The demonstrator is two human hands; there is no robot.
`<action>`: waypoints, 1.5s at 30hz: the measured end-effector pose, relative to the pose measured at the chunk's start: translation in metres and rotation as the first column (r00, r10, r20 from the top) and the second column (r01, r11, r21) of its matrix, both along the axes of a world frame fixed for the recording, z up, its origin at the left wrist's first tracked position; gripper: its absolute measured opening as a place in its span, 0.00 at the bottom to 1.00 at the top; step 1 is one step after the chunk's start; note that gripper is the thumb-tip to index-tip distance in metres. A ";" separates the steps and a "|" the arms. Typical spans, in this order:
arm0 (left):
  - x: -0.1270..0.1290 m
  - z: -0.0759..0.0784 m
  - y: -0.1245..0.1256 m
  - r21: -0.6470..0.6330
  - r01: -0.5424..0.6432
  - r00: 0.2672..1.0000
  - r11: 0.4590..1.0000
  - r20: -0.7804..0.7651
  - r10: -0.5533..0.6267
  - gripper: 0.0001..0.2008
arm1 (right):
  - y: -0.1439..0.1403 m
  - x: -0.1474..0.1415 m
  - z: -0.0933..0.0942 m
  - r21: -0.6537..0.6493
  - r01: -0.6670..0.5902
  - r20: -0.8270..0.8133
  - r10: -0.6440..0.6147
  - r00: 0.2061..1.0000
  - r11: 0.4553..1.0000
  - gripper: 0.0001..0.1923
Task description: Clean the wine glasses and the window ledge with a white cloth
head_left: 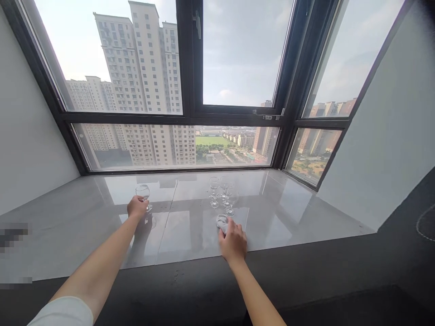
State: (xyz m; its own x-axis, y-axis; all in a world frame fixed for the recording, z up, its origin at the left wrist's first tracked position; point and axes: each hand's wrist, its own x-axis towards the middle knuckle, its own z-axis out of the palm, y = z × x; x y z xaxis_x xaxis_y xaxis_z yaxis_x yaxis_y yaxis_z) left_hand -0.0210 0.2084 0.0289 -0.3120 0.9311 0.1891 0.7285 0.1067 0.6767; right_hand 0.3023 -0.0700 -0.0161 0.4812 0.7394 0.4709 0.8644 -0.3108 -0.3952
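**Two hands laid on a glossy window sill among wine glasses**

Nearest the camera, two bare forearms are seen stretched forward over a dark ledge, a white sleeve edge showing at the left arm. The left hand (137,208) is placed at the base of a lone wine glass (143,193), which stands upright on the grey sill (288,213). Its fingers are curled around the lower stem or foot; the exact grip is hidden behind the knuckles, though the bowl is left clear above the hand.

The right hand (233,242) is laid palm-down near the front edge of the sill, its fingers bent and closed over a small white cloth (221,222), part of which is seen protruding beyond the fingertips. The cloth is pressed against the sill surface.

Just beyond the cloth, a cluster of wine glasses (223,192) is set upright, close together; the nearest one is found just beside the cloth, though contact cannot be told. The lone glass is kept well apart from this cluster, to the left.

Reflections of both hands and the glasses are shown in the polished surface. A black-framed window (186,115) is seen behind the sill, with tall apartment blocks (142,68) beyond it, and white walls at either side.
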 end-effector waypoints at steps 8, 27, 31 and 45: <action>-0.005 -0.002 0.034 0.047 -0.020 1.000 0.999 0.004 0.020 0.13 | 0.002 0.000 -0.002 0.003 0.030 -0.003 -0.030 1.000 1.000 0.22; 0.069 0.034 -0.053 0.579 -0.049 0.988 0.814 -0.091 0.124 0.37 | 0.002 -0.001 -0.001 0.020 0.016 -0.024 -0.016 1.000 1.000 0.22; 0.145 0.045 -0.072 0.479 0.255 0.966 0.840 -0.078 -0.248 0.34 | 0.003 -0.001 -0.001 0.029 0.007 -0.020 -0.006 1.000 1.000 0.22; 0.290 0.022 -0.096 0.149 0.511 0.849 0.847 0.071 -0.524 0.31 | 0.000 -0.001 0.006 0.038 -0.004 -0.023 0.005 1.000 0.999 0.22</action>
